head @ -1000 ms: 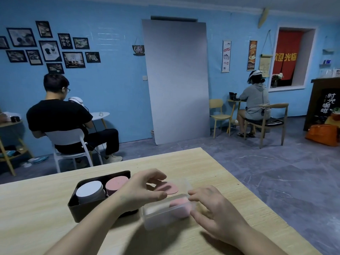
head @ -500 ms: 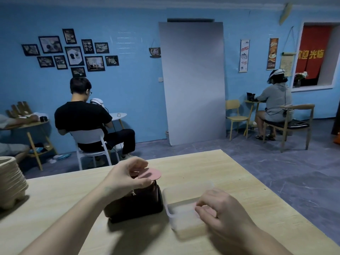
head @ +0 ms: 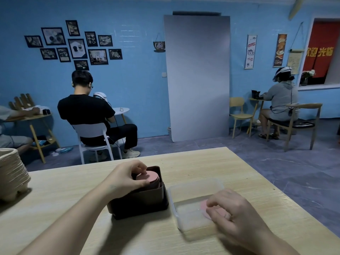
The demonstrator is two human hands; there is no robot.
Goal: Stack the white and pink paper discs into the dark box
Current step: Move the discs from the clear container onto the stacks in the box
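- Pink paper, stacked: a pile of pink discs [head: 156,183] stands in the right-hand part of the dark box [head: 139,199] and rises to about its rim; this share of the task looks well advanced.
- Top pink disc [head: 152,177]: lies on or just above that pile, fairly level; whether it has fully settled cannot be told.
- Left hand [head: 125,179]: reaches over the box from the near left; fingers curled over the far edge of the top pink disc, thumb at its near edge, grasping it; not yet let go.
- White discs: none visible; the left part of the box is hidden behind the left hand, so their count and place cannot be told.
- Clear plastic tub [head: 195,182]: just beside the box on its right, on the wooden table [head: 64,199]; serves as the supply.
- Loose pink disc [head: 203,207]: lies low in the tub, at the near right; partly covered by the right hand; the only disc seen there, the rest of the floor looking bare, though the picture is blurred here.
- Right hand [head: 237,214]: inside the tub; fingers bent down onto the loose pink disc, pinching at its edge; the disc is not clearly lifted.
- Judgement: near the end; left to do are release of the top disc and transfer of the loose one, plus anything hidden.
- Pulp trays [head: 11,173]: stacked at the far left edge; no part in the task.
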